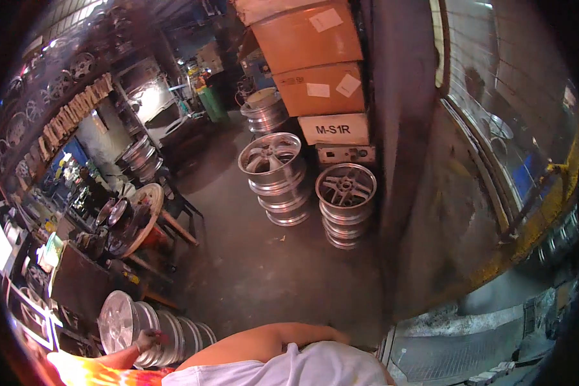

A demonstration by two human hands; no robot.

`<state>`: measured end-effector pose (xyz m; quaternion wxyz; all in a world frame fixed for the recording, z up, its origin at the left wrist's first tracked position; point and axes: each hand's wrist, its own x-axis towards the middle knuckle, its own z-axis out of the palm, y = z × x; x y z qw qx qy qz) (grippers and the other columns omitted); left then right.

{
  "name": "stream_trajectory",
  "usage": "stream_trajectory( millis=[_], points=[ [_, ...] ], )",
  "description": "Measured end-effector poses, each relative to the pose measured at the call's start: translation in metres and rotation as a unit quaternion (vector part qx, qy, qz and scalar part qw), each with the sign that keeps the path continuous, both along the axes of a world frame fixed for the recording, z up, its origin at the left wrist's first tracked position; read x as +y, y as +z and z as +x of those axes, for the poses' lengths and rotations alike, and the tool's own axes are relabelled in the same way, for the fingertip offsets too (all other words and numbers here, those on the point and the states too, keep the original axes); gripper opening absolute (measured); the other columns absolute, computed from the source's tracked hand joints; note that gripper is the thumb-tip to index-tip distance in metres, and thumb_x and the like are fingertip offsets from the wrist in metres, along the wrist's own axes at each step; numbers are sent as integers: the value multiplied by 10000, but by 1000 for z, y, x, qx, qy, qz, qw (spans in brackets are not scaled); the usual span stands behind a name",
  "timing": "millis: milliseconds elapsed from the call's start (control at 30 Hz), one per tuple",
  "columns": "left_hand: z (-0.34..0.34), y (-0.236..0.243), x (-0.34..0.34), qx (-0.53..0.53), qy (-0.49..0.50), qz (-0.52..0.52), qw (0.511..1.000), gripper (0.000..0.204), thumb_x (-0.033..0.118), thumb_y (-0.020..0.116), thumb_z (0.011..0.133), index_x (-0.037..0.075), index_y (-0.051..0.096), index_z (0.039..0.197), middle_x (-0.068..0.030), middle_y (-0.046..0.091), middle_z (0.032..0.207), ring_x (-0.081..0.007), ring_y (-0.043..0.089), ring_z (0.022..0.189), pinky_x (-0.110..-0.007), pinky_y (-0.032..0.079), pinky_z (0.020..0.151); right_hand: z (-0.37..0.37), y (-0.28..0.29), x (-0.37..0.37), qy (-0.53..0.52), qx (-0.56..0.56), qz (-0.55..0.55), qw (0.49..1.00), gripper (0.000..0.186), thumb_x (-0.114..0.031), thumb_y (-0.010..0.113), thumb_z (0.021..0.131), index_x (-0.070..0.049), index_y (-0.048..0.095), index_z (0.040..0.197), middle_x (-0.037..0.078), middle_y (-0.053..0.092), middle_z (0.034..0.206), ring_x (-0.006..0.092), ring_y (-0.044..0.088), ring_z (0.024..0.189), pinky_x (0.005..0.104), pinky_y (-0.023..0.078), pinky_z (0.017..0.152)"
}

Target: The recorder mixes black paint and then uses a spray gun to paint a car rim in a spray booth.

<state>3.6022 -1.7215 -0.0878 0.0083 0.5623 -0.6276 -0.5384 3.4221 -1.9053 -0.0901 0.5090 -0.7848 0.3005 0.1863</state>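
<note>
At the lower left, my left hand (149,338) is at a stack of silver alloy wheels (117,323), its fingers curled at a rim. The stack looks slanted near the picture's rim, and its top wheel shows a spoked face. My left elbow juts out to the left in strong light. Another bare forearm (257,345), seemingly my right, crosses in front of my pale shirt (276,372). The right hand itself does not show.
Ahead stand a taller wheel stack (273,170) and a narrower one (346,193). Cardboard boxes (318,90) are piled behind them, beside a dark pillar (408,128). A round-topped table (149,215) with wheel parts stands left. Wheel-filled shelves (58,87) line the far left.
</note>
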Motion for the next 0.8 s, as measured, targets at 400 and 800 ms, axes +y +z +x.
stream_trajectory(
  millis=[400, 800],
  points=[
    [45, -38, 10, -8, -67, 38, 997, 485, 381, 510, 950, -11, 669, 1185, -248, 674, 1171, -359, 640, 1111, -481, 507, 916, -88, -60, -109, -418, -28, 33, 908, 135, -186, 613, 892, -54, 628, 916, 71, 575, 629, 170, 576, 553, 363, 451, 463],
    [134, 21, 1, 92, -190, 51, 976, 408, 329, 544, 950, -24, 679, 1102, -281, 655, 1163, -407, 644, 1072, -476, 504, 895, -92, 16, 219, -370, 177, -159, 898, 415, -373, 637, 896, -79, 683, 1185, 197, 711, 1084, 336, 687, 993, 440, 530, 863]
  ],
)
